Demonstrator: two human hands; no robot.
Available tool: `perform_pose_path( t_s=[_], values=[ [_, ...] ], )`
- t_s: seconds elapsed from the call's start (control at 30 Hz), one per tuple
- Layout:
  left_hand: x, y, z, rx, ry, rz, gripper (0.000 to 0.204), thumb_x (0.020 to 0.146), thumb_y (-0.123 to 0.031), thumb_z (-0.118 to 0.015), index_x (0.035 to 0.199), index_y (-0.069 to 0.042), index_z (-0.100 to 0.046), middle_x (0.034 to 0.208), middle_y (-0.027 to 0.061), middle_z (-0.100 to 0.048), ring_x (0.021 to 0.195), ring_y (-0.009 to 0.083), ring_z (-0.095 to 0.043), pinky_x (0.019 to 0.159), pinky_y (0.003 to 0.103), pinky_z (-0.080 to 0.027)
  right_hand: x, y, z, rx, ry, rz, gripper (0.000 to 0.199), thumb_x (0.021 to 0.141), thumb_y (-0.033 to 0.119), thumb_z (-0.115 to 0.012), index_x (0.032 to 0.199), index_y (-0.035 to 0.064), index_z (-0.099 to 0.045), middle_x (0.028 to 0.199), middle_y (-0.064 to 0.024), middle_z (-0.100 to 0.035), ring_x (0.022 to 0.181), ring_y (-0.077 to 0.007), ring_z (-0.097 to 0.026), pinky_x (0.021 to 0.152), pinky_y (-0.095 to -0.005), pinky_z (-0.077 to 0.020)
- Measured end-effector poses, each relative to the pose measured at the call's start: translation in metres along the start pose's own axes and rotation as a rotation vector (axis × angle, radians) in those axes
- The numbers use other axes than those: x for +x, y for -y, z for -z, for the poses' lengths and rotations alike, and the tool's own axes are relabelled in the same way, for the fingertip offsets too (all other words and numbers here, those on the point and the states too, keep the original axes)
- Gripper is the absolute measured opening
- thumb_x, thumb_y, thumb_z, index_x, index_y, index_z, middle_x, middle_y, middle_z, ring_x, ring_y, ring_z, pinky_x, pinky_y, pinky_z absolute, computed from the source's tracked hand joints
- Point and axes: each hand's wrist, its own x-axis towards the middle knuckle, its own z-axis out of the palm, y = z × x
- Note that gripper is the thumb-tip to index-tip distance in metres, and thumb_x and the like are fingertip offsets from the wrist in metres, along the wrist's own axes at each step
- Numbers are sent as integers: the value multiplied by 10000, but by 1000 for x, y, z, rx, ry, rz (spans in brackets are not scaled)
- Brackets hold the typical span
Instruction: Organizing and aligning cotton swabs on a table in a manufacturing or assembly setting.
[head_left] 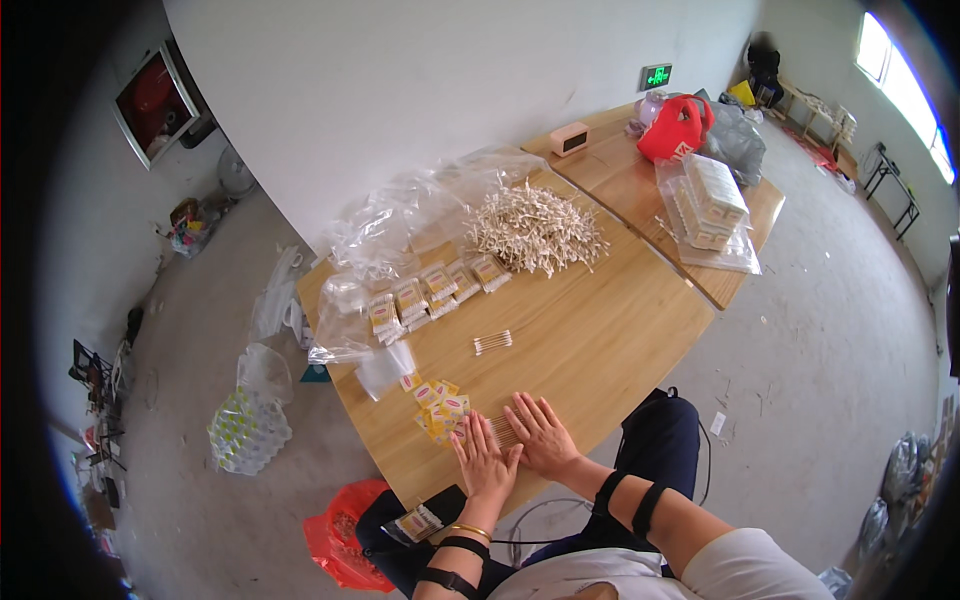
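My left hand point(484, 462) and my right hand point(543, 440) lie near the front edge of the wooden table, fingers stretched out and flat. Between them is a row of cotton swabs point(502, 432), partly covered by my fingers; both hands touch its sides. Beside my left fingertips are scattered small yellow and white cards point(440, 408). Farther off, a small group of cotton swabs point(492, 343) lies by itself. A big heap of loose cotton swabs point(535, 228) rises at the back. Left of it, several filled packets of swabs point(411, 300) stand in rows.
Clear plastic bags point(385, 235) spread along the table's back left; small clear sleeves point(385, 370) lie nearer. A second table point(590, 170) holds a red bag point(676, 128), wrapped white packs point(712, 195) and a small clock point(570, 139). A red plastic bag point(345, 535) hangs by my left leg.
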Motion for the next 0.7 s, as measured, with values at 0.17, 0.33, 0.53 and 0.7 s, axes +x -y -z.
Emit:
perform_pose_path(
  t_s=[0.17,0.33,0.53,0.7],
  values=[
    [-14,11,39,-114,-53,120,868,992,-600,-338,1521,80,-231,1611,242,-201,1519,345,-146,1215,567,-16,-1,3,-5,-57,-4,-6,756,957,521,-470,1532,55,-316,1617,-184,-234,1515,-318,-182,1233,-473,-132],
    [-80,87,77,-162,-335,406,648,1042,-464,-363,1454,36,-388,1515,240,-383,1458,364,-296,1198,572,-115,-7,8,-5,-84,12,46,790,948,559,-486,1537,63,-311,1613,-179,-247,1517,-308,-172,1237,-466,-116],
    [-182,171,29,-435,-384,750,612,1047,-482,-366,1329,41,-511,1344,261,-528,1281,383,-489,1080,443,-364,-17,90,-21,-53,105,238,788,950,564,-480,1539,69,-310,1623,-170,-225,1521,-299,-161,1238,-456,-119],
    [-166,163,2,-776,-557,919,587,1002,-520,-500,818,24,-621,746,147,-637,712,256,-625,688,393,-486,-21,125,-29,-80,134,331,745,976,549,-446,1548,97,-296,1625,-142,-237,1520,-288,-170,1238,-461,-116]
  ],
)
